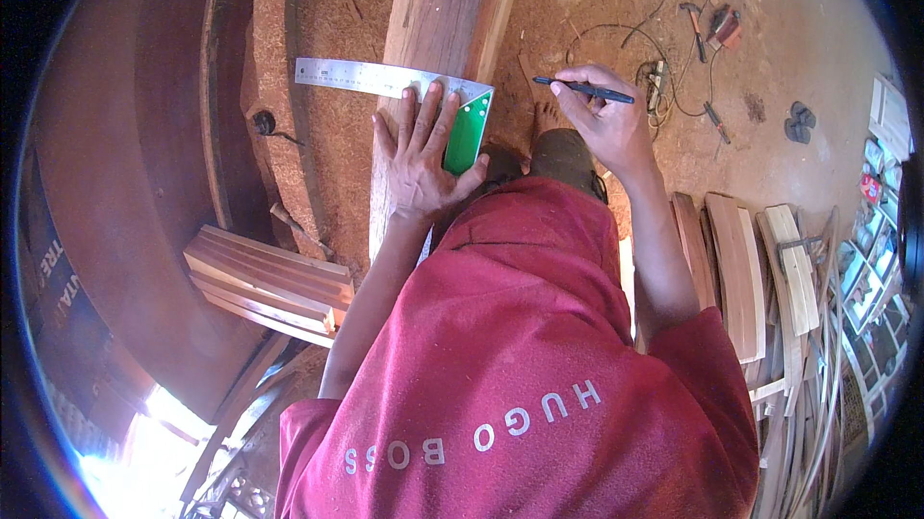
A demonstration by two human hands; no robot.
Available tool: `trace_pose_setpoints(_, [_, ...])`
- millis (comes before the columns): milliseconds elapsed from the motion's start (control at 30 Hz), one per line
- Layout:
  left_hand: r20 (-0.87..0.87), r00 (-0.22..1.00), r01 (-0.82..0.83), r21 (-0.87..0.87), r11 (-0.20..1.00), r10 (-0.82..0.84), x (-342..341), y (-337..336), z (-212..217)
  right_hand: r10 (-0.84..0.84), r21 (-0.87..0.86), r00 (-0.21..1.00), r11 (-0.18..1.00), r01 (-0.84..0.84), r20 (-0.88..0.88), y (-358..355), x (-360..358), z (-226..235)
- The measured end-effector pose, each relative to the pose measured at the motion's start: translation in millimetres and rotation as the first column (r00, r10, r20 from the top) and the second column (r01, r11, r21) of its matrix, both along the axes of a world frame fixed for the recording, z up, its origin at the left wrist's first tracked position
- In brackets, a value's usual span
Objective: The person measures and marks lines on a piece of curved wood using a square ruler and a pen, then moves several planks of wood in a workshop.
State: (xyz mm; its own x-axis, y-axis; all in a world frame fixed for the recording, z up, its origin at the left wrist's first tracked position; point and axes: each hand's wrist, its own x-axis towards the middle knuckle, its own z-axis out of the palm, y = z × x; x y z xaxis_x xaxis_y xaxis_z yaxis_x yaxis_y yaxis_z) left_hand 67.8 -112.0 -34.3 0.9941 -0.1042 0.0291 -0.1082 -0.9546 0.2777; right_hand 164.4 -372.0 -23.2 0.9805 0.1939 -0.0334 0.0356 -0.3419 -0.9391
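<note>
A wide wooden plank runs away from me at the centre. Across it lies a try square with a steel blade and a green handle, the handle along the plank's right edge. My left hand is spread flat on the plank, its fingertips on the blade and its thumb by the handle's lower end. To the right, my right hand is closed around a dark pen, held in the air beside the plank. The pen's tip points left, apart from the wood.
A stack of wooden strips lies at left. More cut boards lie at right. On the dusty floor at the far right are a hammer, a red-brown tool, a looping cable and a pair of sandals.
</note>
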Motion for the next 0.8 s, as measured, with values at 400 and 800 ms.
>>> trace_pose_setpoints(400, [-0.005,1.0,-0.007,0.005,1.0,0.007,1.3,-2.1,4.2,0.055,0.044,0.997,0.998,-0.053,-0.046,29.7,16.8,14.0])
trace_pose_setpoints(800, [-0.004,1.0,-0.014,-0.015,1.0,0.014,0.1,-0.7,5.5,0.34,-0.078,0.935,0.94,-0.333,0.098,101.5,48.0,15.1])
